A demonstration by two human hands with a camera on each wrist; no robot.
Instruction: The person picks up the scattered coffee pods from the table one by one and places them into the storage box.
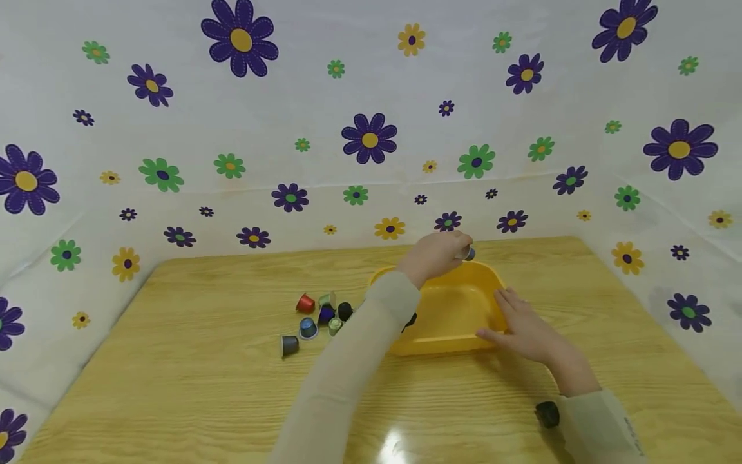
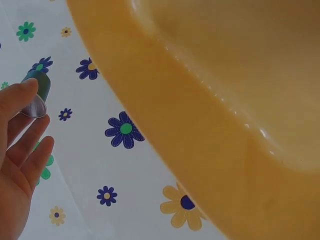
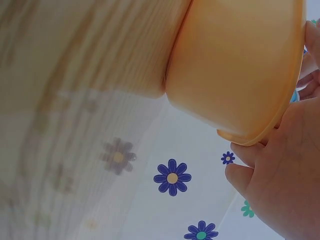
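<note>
Where the table shows at center-left, loose capsules sit in a bunch: grey one on its side, then red one, blue one, black one nearest the left sleeve. All look small, light and rigid. Probably roll if nudged; pinch the cup wall, not the foil face, which likely dents.

Left hand, upper center-right, at the tub's far edge: thumb and fingers pinch the held capsule. Left wrist view shows a dark blue-green body, foil face visible, outer fingers off it. Smooth wall could slip, so more fingertip contact would help.

Tub, center-right: yellow, glossy, looks like thin molded plastic. My read: light, fairly stiff, slides if bumped. Best hold is the rim at a corner or end.

Right hand is at that spot: fingers extended against the right end, thumb spread apart on the near rim. Can't tell how hard it presses.

Table is pale wood-grain with some sheen, glare at bottom center. White cloth backs it and runs down both sides, printed with purple, green and yellow flowers, creased across mid-frame.
</note>
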